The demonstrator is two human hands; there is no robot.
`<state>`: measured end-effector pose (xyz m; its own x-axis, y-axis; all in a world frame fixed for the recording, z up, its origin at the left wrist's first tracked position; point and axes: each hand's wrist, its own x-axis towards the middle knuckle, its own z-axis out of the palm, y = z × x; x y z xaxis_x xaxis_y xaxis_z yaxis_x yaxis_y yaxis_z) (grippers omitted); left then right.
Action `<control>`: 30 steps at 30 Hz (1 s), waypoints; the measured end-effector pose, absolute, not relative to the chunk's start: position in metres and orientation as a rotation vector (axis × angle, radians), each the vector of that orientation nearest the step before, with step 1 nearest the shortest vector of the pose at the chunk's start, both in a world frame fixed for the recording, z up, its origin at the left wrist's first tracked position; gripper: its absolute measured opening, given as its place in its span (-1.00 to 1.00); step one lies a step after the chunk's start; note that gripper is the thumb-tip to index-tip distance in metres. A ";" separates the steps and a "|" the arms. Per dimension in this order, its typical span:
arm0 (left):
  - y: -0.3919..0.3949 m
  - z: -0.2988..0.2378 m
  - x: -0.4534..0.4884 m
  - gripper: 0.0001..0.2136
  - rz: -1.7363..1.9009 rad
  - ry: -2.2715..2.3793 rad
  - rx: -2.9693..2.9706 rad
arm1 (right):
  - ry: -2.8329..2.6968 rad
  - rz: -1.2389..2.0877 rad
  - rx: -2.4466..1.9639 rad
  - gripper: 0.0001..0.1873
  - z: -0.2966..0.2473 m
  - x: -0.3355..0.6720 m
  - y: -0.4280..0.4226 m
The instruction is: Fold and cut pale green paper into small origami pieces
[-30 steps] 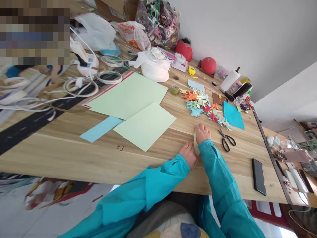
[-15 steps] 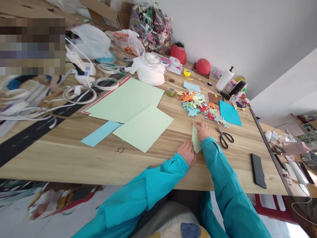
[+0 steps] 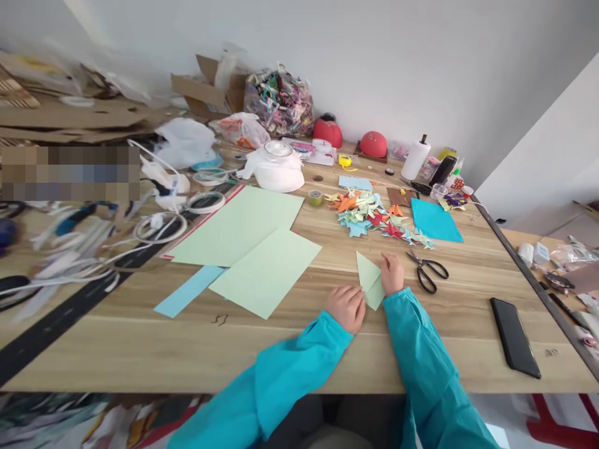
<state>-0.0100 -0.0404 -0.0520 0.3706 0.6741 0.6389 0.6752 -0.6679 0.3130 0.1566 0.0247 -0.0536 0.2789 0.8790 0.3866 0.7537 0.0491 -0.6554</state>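
A small pale green sheet of paper [image 3: 369, 272] lies on the wooden table, folded into a pointed shape with a diagonal crease line across it. My left hand [image 3: 346, 308] rests at its lower left edge, fingers together and pinching the paper. At the right edge my right hand [image 3: 392, 273] has its fingers curled in against the paper. To the right of that hand are scissors with black handles [image 3: 427, 272], their blades slightly apart. Beyond the hands is a heap of folded paper shapes [image 3: 369, 215] in orange, red, green and blue.
Large pale green sheets [image 3: 266, 271] overlap on the left, with a blue strip [image 3: 189, 292] beside them. A black phone [image 3: 515, 337] lies at the right front. A turquoise sheet [image 3: 437, 219], a tape roll [image 3: 315, 197] and white cables [image 3: 161, 227] are farther off.
The small sheet went from a narrow upright strip to a pointed shape with a diagonal fold. My right hand drew back from its top to its right side. The head view tilted up.
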 end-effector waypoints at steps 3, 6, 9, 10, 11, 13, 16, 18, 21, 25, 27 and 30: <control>-0.018 -0.049 -0.011 -0.75 -1.316 -1.457 -2.535 | -1.536 0.239 -1.679 -0.66 -0.055 0.156 0.023; -0.005 -0.043 -0.003 -0.60 -1.073 -1.416 -2.710 | -1.545 0.258 -1.646 -0.66 -0.055 0.154 0.021; -0.010 -0.039 0.008 -0.34 -0.842 -1.368 -2.820 | -1.525 0.284 -1.655 -0.67 -0.052 0.153 0.019; -0.013 -0.039 0.010 -0.35 -0.808 -1.356 -2.824 | -1.519 0.297 -1.660 -0.67 -0.052 0.152 0.019; -0.016 -0.040 0.011 -0.40 -0.799 -1.331 -2.827 | -1.514 0.307 -1.664 -0.67 -0.051 0.152 0.019; -0.020 -0.042 0.010 -0.52 -0.838 -1.264 -2.816 | -1.510 0.326 -1.660 -0.67 -0.050 0.151 0.018; -0.017 -0.046 0.003 -0.67 -0.918 -1.141 -2.790 | -1.508 0.406 -1.630 -0.67 -0.047 0.153 0.015; -0.011 -0.048 -0.003 -0.79 -0.977 -1.087 -2.792 | -1.507 0.523 -1.577 -0.63 -0.042 0.157 0.012; 0.002 -0.048 -0.012 -0.80 -1.164 -1.140 -2.810 | -1.617 0.721 -1.301 -0.66 -0.035 0.165 0.007; 0.015 -0.044 -0.020 -0.79 -1.586 -1.381 -2.830 | -1.656 0.783 -1.209 -0.63 -0.032 0.169 0.004; 0.018 -0.044 -0.021 -0.80 -1.824 -1.506 -2.803 | -1.574 0.764 -1.231 -0.69 -0.035 0.166 0.005; 0.021 -0.046 -0.019 -0.80 -2.104 -1.671 -2.754 | -1.466 0.760 -1.131 -0.86 -0.038 0.162 0.007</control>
<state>-0.0190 0.0214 -0.0463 0.1413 0.9021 0.4077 0.1929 -0.4291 0.8824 0.1624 0.0068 -0.0383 0.0347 0.9317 0.3616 0.2414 0.3432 -0.9077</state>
